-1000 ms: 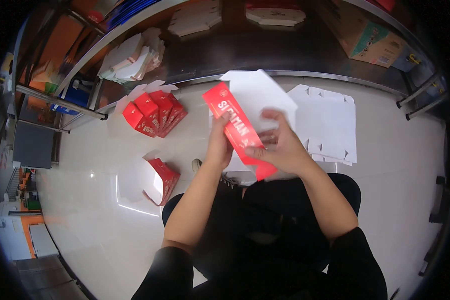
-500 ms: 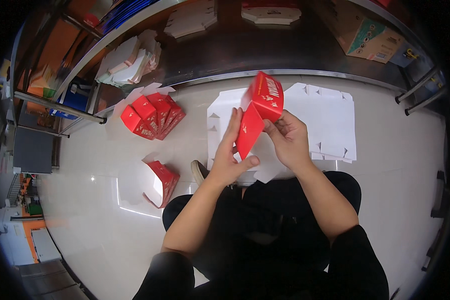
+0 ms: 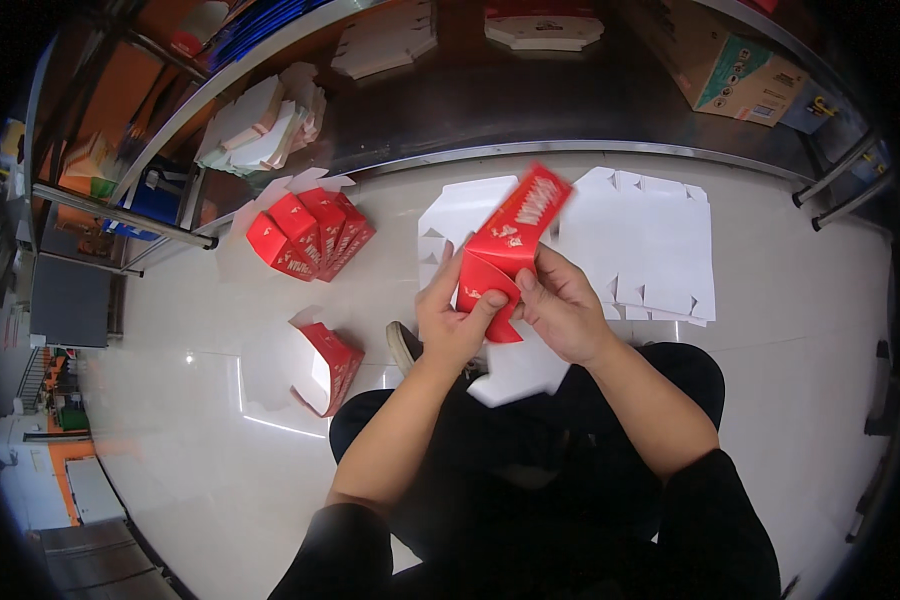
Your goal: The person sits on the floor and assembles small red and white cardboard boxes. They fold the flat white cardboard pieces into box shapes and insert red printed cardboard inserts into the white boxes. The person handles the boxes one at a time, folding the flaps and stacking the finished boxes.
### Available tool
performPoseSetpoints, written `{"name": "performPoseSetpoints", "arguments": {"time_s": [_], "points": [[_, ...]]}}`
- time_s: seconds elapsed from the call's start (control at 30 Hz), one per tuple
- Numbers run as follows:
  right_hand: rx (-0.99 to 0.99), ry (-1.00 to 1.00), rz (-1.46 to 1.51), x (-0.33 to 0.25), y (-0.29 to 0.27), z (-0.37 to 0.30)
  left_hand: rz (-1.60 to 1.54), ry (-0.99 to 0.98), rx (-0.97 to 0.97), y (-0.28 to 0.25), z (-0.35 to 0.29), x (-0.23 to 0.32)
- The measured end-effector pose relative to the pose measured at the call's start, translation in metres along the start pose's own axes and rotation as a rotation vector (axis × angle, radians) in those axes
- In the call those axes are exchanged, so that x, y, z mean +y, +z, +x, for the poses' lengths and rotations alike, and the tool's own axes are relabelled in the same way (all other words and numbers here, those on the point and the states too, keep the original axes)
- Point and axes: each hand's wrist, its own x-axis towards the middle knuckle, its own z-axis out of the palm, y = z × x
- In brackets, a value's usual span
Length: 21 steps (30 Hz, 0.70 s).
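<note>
Between my hands is a red cardboard food box (image 3: 515, 228), partly folded, with white print on its side and a white flap (image 3: 520, 370) hanging below over my lap. My left hand (image 3: 452, 315) grips its left side, the thumb pressed on a red panel. On the right edge, my right hand (image 3: 565, 305) pinches the card between thumb and fingers. Beyond the box, flat white card blanks (image 3: 650, 240) lie on the floor in two stacks, with notched edges. The inside of the held box is hidden.
Several folded red boxes (image 3: 310, 235) stand nested on the floor at left. Nearer lies one open red box (image 3: 335, 365). A metal shelf (image 3: 450, 120) spans the far side, bearing more blanks (image 3: 265, 125) and a brown carton (image 3: 740, 80). My shoe (image 3: 403, 347) is beside the blanks.
The held box has turned and its lower panel has swung inward toward my right hand. My left thumb now presses on that panel. The white flap shows more over my lap.
</note>
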Motion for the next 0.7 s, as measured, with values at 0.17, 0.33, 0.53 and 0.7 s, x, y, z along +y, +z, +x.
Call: {"name": "performPoseSetpoints", "arguments": {"time_s": [0.17, 0.33, 0.53, 0.7], "points": [[0.095, -0.230, -0.778, -0.025, -0.012, 0.003, 0.144, -0.033, 0.065, 0.001, 0.006, 0.016], [0.247, -0.148, -0.489, -0.058, -0.010, 0.004, 0.429, 0.104, -0.041, 0.000, 0.009, 0.017], [0.286, -0.164, -0.522, -0.035, -0.026, 0.009, 0.493, 0.199, 0.074, 0.002, 0.009, 0.004], [0.283, 0.139, -0.292, -0.037, -0.005, 0.007, 0.442, 0.122, 0.166, -0.002, 0.006, 0.007]]}}
